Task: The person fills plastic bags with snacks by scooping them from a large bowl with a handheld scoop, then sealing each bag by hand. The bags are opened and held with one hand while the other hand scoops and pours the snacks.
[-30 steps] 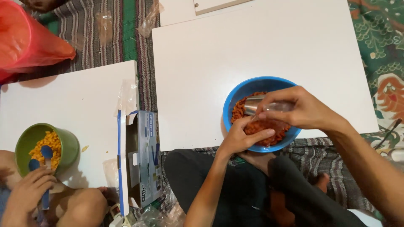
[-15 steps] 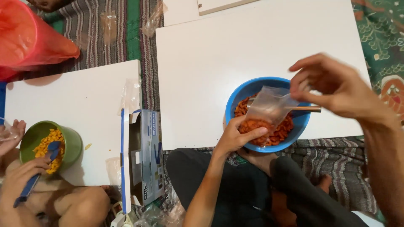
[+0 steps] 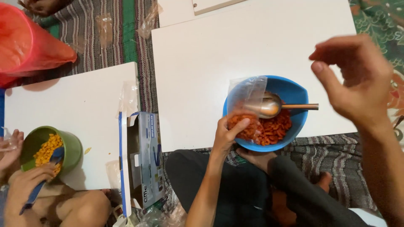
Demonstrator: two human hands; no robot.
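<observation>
Left hand [image 3: 225, 134] pinches a clear bag [image 3: 246, 109] of orange snacks upright over the blue bowl [image 3: 294, 90] — right hand [image 3: 357, 80], loosely curled and empty, hovers well apart, beyond the spoon [image 3: 277, 106] handle's end.

Flat grey-blue carton [image 3: 146, 157] lying open between the two white boards. Clear plastic bag [image 3: 246, 110], half full of orange snacks, upright at the blue bowl's rim.

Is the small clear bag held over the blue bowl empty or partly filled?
Partly filled: the clear bag, gripped by the left hand, holds orange-red snack pieces in its lower part, its upper part clear.
</observation>
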